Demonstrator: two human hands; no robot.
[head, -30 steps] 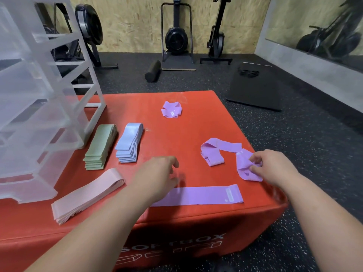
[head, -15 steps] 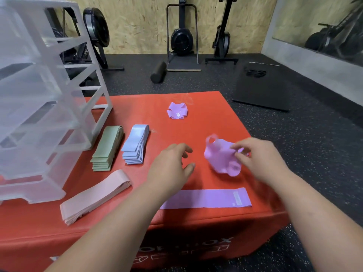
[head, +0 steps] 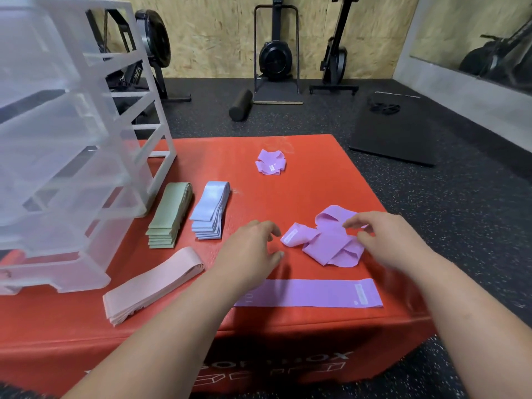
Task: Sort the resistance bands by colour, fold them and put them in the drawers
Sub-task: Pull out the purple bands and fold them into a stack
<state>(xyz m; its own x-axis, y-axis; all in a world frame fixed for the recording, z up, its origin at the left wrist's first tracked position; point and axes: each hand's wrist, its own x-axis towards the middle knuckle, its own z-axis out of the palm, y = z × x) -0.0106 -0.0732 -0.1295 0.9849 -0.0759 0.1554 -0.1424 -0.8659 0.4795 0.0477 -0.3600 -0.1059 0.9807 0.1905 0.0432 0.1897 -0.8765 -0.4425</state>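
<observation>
A crumpled purple band (head: 328, 244) lies on the red box (head: 302, 191), right of centre. My right hand (head: 385, 240) hovers over its right side, its loosely spread fingertips at the fabric with no firm grip visible. Just left of the band's end, my left hand (head: 250, 249) holds nothing, its fingers relaxed. A flat purple band (head: 311, 293) lies along the front edge, partly under my left wrist. Another crumpled purple band (head: 270, 162) sits at the back. Folded stacks lie at left: green (head: 168, 214), blue (head: 210, 210), pink (head: 152, 285). The clear plastic drawer unit (head: 69, 156) stands far left.
The box's front and right edges drop to a dark rubber floor. A black mat (head: 394, 133), a foam roller (head: 240, 105) and exercise machines stand beyond the box, against a wooden wall.
My right hand picked up the stretched-out purple band, carried it left, and it now lies bunched on the box. My left hand moved forward toward it.
</observation>
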